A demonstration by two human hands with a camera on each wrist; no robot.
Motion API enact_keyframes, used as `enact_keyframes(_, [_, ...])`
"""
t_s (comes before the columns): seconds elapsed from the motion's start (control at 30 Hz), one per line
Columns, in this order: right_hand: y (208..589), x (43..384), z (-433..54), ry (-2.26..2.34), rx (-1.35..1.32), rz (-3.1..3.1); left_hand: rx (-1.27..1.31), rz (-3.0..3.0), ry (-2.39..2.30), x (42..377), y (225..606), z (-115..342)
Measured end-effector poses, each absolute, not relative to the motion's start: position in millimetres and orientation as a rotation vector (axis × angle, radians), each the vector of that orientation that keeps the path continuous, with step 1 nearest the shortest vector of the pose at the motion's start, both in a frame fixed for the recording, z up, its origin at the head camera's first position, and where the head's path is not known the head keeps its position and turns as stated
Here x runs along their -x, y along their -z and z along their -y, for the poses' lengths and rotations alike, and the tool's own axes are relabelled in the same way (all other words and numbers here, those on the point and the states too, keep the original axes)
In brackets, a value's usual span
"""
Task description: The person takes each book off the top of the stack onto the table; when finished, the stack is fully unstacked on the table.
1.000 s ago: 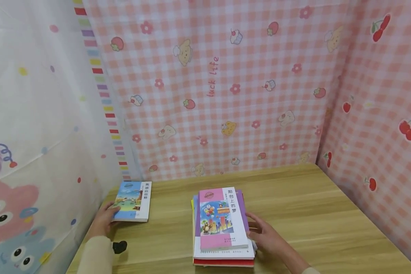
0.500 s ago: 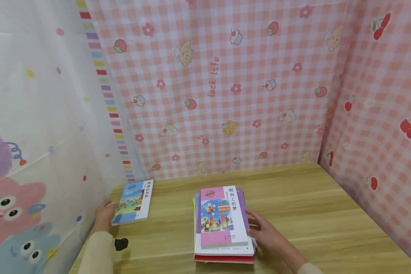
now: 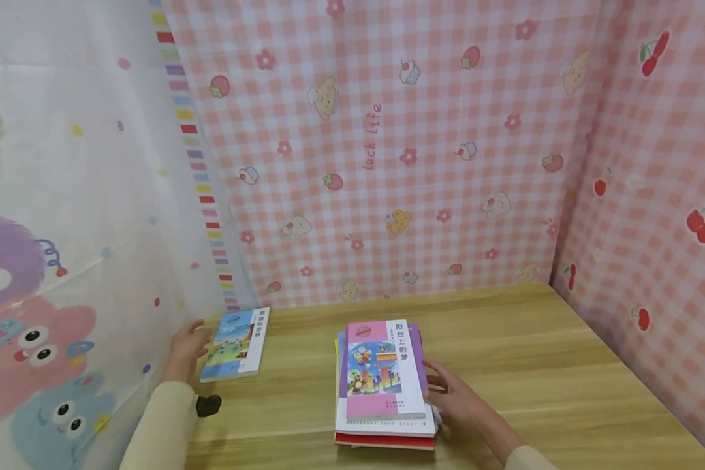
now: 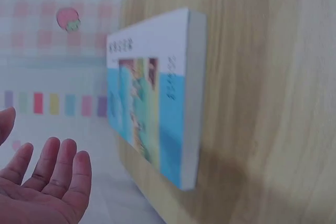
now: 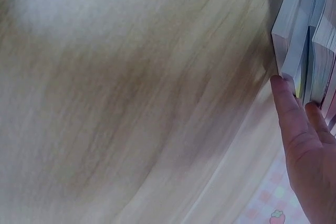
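Observation:
A blue-and-white book [image 3: 235,344] lies flat near the table's left back corner. Just left of it, apart from its cover, is my left hand [image 3: 188,347]; in the left wrist view its fingers [image 4: 64,163] are spread loosely with nothing in them. Toward the front middle of the table is a stack of several books, topped by a pink-and-white book [image 3: 382,372]. My right hand [image 3: 457,399] rests against the stack's right side, its extended fingers [image 5: 286,100] touching the edges of the books. Some fingertips are hidden behind the stack.
The wooden table [image 3: 505,352] spreads right of the stack. A pink checked curtain [image 3: 376,196] hangs along its back, a white patterned cloth [image 3: 111,248] on the left. A black device [image 3: 208,405] sits at the left wrist.
My left hand has let go of the blue-and-white book and drawn off it to the left and back. The right hand stays beside the stack. The head view has shifted slightly.

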State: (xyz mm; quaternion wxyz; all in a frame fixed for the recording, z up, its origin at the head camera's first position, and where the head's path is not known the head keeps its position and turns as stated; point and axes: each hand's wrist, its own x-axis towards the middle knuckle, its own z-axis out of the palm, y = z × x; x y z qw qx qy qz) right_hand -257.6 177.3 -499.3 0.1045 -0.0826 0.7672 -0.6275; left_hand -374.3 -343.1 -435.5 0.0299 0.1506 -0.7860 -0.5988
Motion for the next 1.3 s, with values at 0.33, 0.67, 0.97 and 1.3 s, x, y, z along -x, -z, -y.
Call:
enact_keyframes(0.33, [497.9,259.3,-177.4,1.846,0.182,-2.219,-0.368,2.374,1.923,368.3,407.0,295.6])
enact_keyframes(0.67, [500.1,262.3,-180.5,1.842,0.208,-2.190,-0.201,2.382,1.992,348.0,405.8,248.2])
enact_keyframes(0.97, [492.9,266.2,-178.2,1.794,0.185,-2.191,-0.069,2.368,2.089,317.0,420.3,194.4])
enact_keyframes(1.3, [490.7,273.3,-176.0,1.786,0.183,-2.225,0.011,2.385,2.114,289.6,454.9,143.3])
